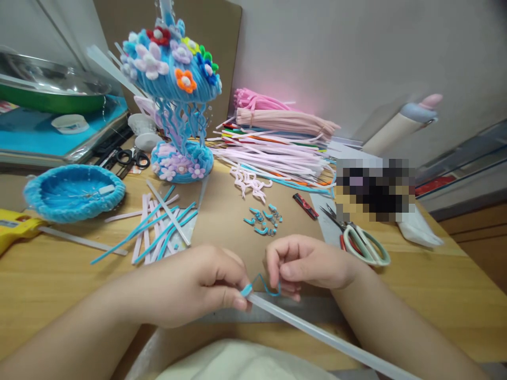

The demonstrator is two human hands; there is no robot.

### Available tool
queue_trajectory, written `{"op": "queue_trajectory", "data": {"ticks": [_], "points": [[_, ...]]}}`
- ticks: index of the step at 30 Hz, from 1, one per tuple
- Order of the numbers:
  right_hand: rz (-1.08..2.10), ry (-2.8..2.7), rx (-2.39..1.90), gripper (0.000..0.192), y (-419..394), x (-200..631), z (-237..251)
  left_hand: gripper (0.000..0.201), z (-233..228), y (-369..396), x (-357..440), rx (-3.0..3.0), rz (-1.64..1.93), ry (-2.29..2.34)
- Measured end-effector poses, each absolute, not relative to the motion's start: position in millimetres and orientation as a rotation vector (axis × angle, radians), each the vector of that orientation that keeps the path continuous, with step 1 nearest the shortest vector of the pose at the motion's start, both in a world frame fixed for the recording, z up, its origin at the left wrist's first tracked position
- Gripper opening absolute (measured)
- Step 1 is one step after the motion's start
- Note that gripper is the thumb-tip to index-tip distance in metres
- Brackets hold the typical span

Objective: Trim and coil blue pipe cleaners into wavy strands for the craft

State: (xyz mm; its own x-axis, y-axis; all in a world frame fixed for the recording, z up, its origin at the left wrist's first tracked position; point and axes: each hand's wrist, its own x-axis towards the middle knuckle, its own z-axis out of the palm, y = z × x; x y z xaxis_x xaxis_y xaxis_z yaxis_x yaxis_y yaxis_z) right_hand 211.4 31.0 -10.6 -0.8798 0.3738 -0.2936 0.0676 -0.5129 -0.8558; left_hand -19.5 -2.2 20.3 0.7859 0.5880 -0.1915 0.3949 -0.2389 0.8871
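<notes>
My left hand (222,285) pinches the end of a long translucent white stick (317,330), which looks like a glue stick, together with a short fuzzy blue pipe cleaner (246,290). From there a thin, bent blue strand runs to the right. Loosely closed around that strand's far end are the curled fingers of my right hand (299,266); the exact grip is partly hidden. Just beyond my hands, several small blue pieces with coiled wire tails (263,219) lie on a brown board (222,211). Twisted pale pink pieces (251,182) are farther back.
Cut pipe cleaners (158,227) lie left, near a blue fuzzy bowl shape (75,192) and a yellow glue gun (18,229). A flower-covered blue jellyfish-like craft (178,79) stands behind. Scissors (364,245), a red cutter (304,206) and pipe cleaner bundles (285,121) are right and back.
</notes>
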Motion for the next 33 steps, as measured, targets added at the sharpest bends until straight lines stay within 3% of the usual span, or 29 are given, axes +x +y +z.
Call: {"op": "queue_trajectory", "data": {"ticks": [4,7,10,14,17,22,27,33], "points": [[2.316,-1.476,-0.832,0.036,17.9,199.2,-5.4,0.02,23.7,-2.3,-17.8,1.718,0.245,0.769],[2.044,-1.622,-1.001,0.021,9.3,191.5,0.1,0.018,23.3,-1.6,-18.3,1.638,0.326,0.816],[1.598,-2.053,-1.074,0.008,5.2,190.1,2.1,0.018,19.4,-0.4,-19.8,1.507,0.412,0.934],[0.794,-2.611,-1.119,0.027,2.1,189.7,-1.4,0.029,10.8,3.1,-19.1,1.337,0.466,1.214],[0.502,-2.731,-1.042,0.031,-2.3,186.4,-2.5,0.029,5.9,5.7,-15.2,1.507,0.509,1.402],[0.325,-2.8,-0.85,0.024,-10.8,183.1,-1.1,0.027,-2.7,2.9,-8.5,2.168,0.482,1.5],[0.258,-2.768,-0.678,0.021,-12.2,187.4,-0.5,0.021,-6.6,-3.6,-8.8,2.516,0.222,1.35],[0.671,-2.474,-0.798,0.017,5.6,201.3,8.4,0.022,1.7,-6.5,-14.6,2.67,0.166,0.984]]}}
